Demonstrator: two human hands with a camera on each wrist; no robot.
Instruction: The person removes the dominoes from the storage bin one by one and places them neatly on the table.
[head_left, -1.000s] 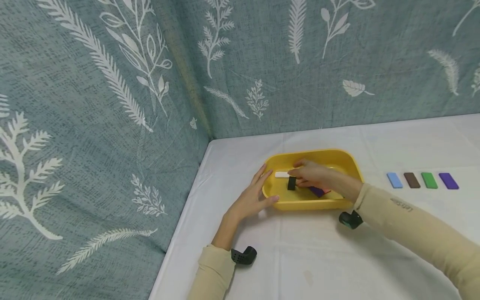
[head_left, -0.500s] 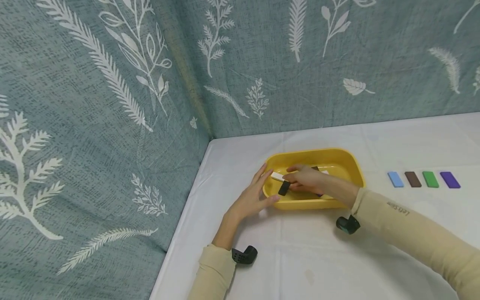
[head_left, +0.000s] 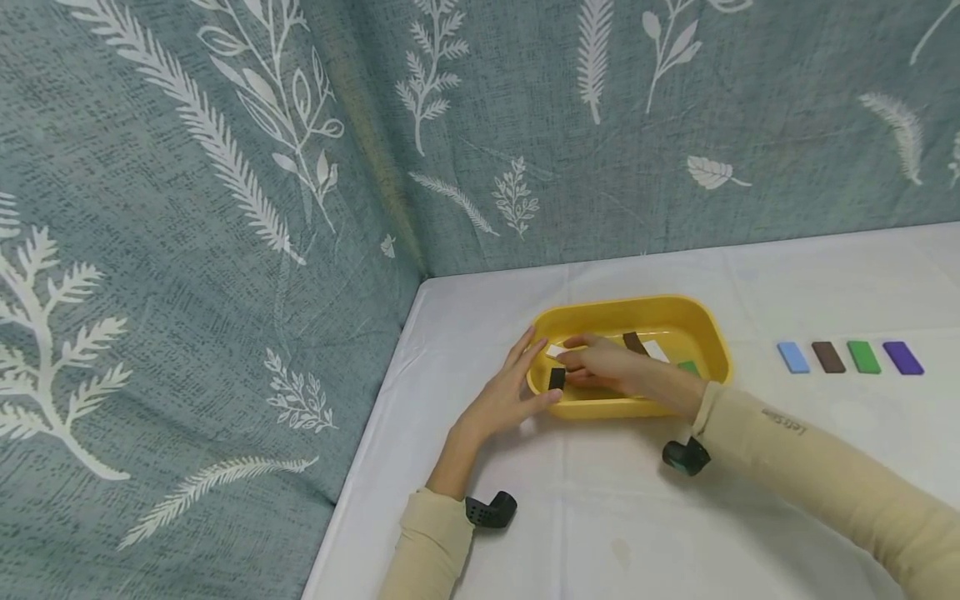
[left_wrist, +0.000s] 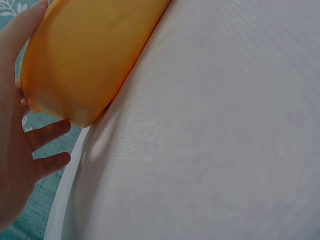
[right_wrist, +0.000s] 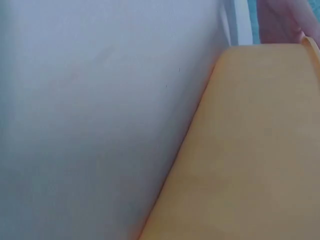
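My left hand point(head_left: 501, 401) lies spread, fingers fairly straight, against the left end of the oval yellow plastic tub point(head_left: 611, 409). My right hand point(head_left: 603, 365) reaches inside, fingers bent; I can't tell whether they pinch anything. The flat white rectangular block point(head_left: 553, 352) lies at their tips, leftward, between my two hands, its long axis partly hidden. The small black rectangular block point(head_left: 557, 379) sits just left of my right fingers and nearer me, lengthwise roughly toward me.
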